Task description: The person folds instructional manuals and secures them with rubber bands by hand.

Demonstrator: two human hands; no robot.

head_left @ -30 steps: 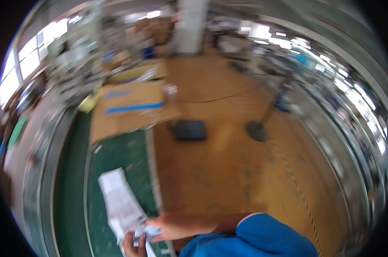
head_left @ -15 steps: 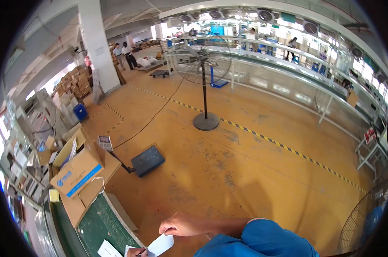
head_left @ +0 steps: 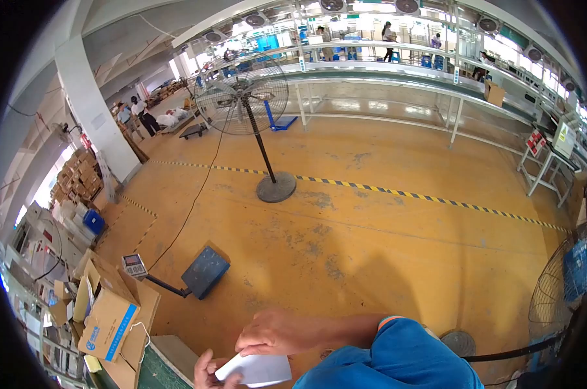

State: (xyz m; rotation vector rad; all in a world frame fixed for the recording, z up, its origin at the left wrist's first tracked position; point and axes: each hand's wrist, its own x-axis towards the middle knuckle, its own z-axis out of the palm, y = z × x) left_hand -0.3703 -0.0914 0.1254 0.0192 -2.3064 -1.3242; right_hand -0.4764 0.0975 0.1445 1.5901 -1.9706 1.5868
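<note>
A white sheet of paper [head_left: 264, 371] is held low in front of me, close to the corner of the green bench [head_left: 160, 371]. My right hand [head_left: 267, 332] reaches across from the blue sleeve, its closed fingers pinching the paper's upper edge. My left hand [head_left: 210, 372] grips the paper's left end, thumb on its face and other fingers raised behind it. The bottom of the left hand is cut off by the frame edge.
An open cardboard box [head_left: 112, 318] sits on the bench at left. A platform scale [head_left: 206, 272] and a pedestal fan [head_left: 275, 187] stand on the floor. Another fan [head_left: 550, 292] is at right. Long workbenches [head_left: 384, 74] and people [head_left: 388, 40] are farther back.
My view has swung to the right, so the box and fan appear further left. The paper now lies flatter between my hands, and the left hand shows more of its fingers.
</note>
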